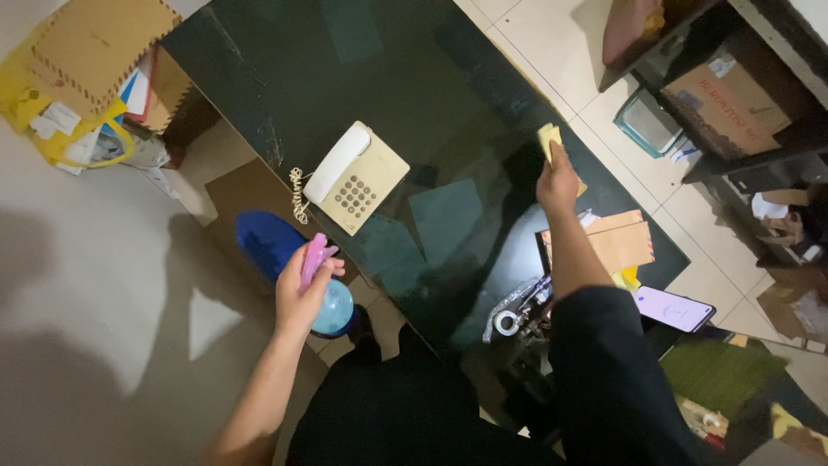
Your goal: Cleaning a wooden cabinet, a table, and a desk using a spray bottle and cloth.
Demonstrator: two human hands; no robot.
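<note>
My left hand [302, 293] grips a spray bottle [329, 304] with a pink trigger head and a pale blue body, held off the near left edge of the dark glass desk [362, 78]. My right hand [558, 181] presses a yellow sponge [549, 140] against the desk top near its right edge. A beige push-button telephone [354, 177] with a coiled cord sits on the desk between my two hands.
Brown envelopes [619, 242], a lit smartphone [674, 308] and a roll of tape [507, 323] lie at the desk's near right. A blue seat [263, 240] stands below the left edge. Yellow bags with envelopes [82, 78] sit far left; cardboard boxes [729, 103] are on shelves at right.
</note>
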